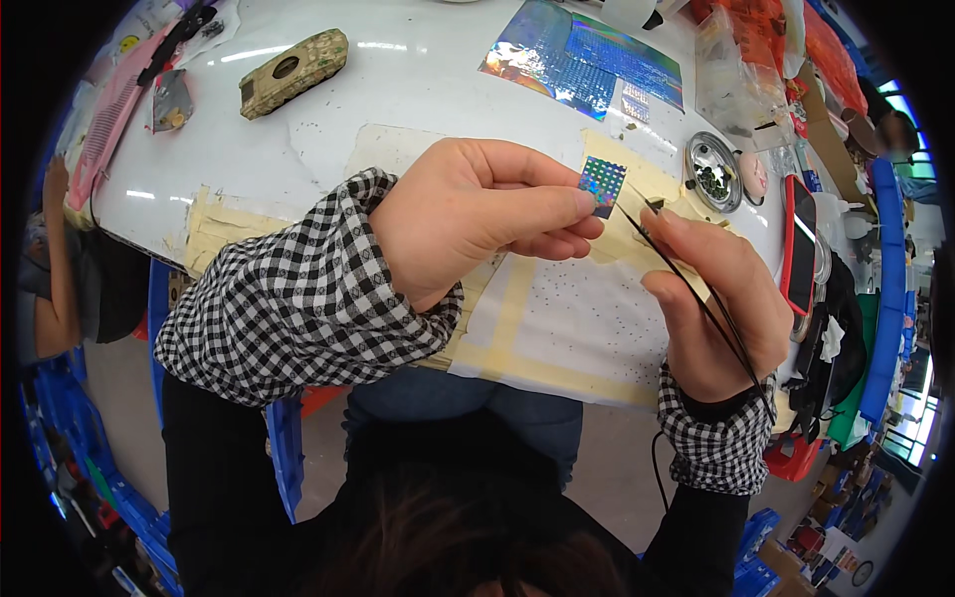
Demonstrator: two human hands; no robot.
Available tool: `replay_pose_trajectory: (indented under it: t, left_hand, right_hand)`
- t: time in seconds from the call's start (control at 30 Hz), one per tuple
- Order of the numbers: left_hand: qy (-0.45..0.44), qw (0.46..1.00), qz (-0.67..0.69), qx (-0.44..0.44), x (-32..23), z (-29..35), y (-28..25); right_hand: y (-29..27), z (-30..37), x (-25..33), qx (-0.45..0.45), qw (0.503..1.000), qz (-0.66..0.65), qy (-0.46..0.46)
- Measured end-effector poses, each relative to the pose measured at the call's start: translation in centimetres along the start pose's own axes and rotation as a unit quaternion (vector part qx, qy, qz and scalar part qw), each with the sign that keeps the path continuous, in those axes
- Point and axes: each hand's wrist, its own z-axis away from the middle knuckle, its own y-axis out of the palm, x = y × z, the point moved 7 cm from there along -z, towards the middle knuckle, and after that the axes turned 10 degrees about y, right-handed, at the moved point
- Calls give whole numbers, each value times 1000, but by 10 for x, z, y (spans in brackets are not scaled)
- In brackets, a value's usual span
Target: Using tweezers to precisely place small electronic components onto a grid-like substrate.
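Note:
My left hand (pixel 497 204) pinches a small shiny holographic sticker sheet (pixel 602 182) by its lower edge, between thumb and fingers. Rows of small squares show on it. In my right hand (pixel 721 298) is a pair of dark, thin tweezers (pixel 686 284), its tips just right of the sheet's lower corner. Whether the tips touch the sheet or hold a piece, I cannot tell. Below both hands lies a white paper (pixel 567 318) edged with yellowish tape and dotted with tiny dark specks. A round clear dish (pixel 713 171) with small dark pieces stands right of the sheet.
Larger holographic sheets (pixel 577 55) lie at the back. A camouflage-patterned toy vehicle hull (pixel 293 73) and a pink comb (pixel 114 129) are at the left. Along the right edge are a red-edged phone (pixel 799 244) and clear plastic bags (pixel 736 85). Another person's arm (pixel 58 264) shows at far left.

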Motion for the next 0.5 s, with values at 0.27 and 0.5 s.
replay_pose_trajectory:
  t: [0.27,0.5]
  left_hand:
    - [-7,1000,10,9,2,0,1]
    - [-5,1000,9,13,2,1,1]
  right_hand:
    - [6,3,10,-9,995,63,-74]
    - [11,-2,6,30,998,17,-55]
